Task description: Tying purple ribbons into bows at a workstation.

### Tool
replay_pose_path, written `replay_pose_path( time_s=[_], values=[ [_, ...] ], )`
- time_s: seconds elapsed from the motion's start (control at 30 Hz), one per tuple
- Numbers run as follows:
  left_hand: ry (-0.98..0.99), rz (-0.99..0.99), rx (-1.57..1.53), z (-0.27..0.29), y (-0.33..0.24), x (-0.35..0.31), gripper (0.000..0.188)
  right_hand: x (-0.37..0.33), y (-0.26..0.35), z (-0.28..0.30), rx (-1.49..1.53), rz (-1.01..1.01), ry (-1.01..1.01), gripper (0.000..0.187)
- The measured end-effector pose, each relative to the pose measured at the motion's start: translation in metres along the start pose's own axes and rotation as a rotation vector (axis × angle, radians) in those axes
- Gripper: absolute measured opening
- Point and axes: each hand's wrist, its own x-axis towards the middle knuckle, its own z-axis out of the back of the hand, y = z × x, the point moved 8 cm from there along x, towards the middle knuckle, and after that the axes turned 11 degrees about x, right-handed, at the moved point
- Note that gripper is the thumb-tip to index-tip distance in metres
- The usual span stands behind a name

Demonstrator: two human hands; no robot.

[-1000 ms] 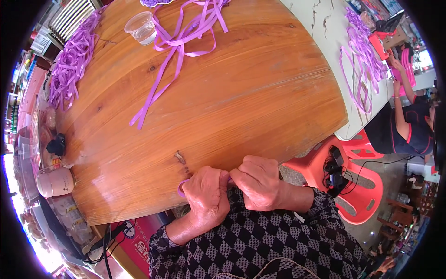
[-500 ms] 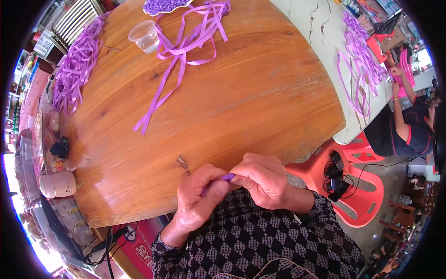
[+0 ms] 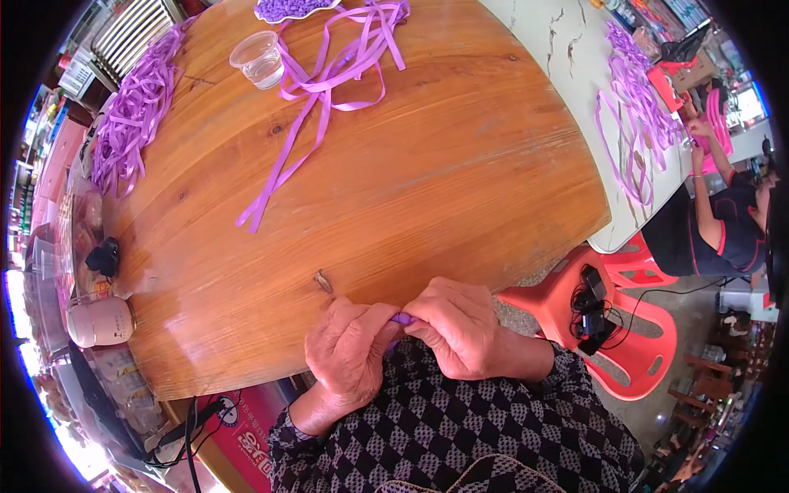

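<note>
Purple ribbon (image 3: 402, 318) pinched between left fingers (image 3: 376, 315), right fingers (image 3: 427, 308).

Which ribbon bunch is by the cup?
The middle bunch, right of it on the wooden table; left bunch lies by that table's edge, right bunch on the white table.

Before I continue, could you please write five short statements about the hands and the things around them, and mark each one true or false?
1. The left hand and right hand both hold a small purple piece. True.
2. The black cables lie on the wooden table. False: the black cables lie on a red chair.
3. The clear cup stands near purple ribbons. True.
4. The dish holds green pieces. False: the pieces in the dish are purple.
5. Another person is at the picture's right side. True.
</note>
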Motion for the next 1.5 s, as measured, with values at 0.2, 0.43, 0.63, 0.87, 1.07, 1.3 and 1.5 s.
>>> replay_pose_path(
  time_s=[0.2, 0.43, 0.63, 0.87, 1.07, 1.3, 1.5],
  values=[
    [-0.014, -0.047, 0.025, 0.003, -0.003, -0.001, 0.018, -0.002, 0.005, -0.001, -0.128, 0.037, -0.048, 0.013],
    [0.181, -0.147, -0.167, -0.002, -0.003, -0.003, 0.024, -0.004, 0.011, -0.002, 0.027, 0.092, 0.123, 0.019],
    [0.145, -0.109, -0.231, -0.001, -0.01, 0.01, 0.012, -0.003, 0.015, 0.003, 0.058, 0.085, 0.004, 0.014],
    [-0.061, -0.004, -0.166, 0.003, -0.002, -0.003, 0.016, -0.003, 0.015, -0.004, 0.118, 0.08, -0.074, 0.009],
    [-0.017, -0.014, -0.035, -0.001, -0.005, -0.004, 0.017, 0.001, 0.01, -0.004, 0.16, 0.021, -0.013, 0.01],
    [0.028, 0.107, -0.067, -0.013, -0.001, -0.015, 0.015, -0.007, 0.005, -0.006, 0.12, 0.042, 0.01, 0.012],
    [-0.021, 0.201, -0.258, -0.016, 0.011, -0.012, 0.018, 0.001, 0.012, -0.004, -0.121, 0.153, 0.057, 0.017]
  ],
)
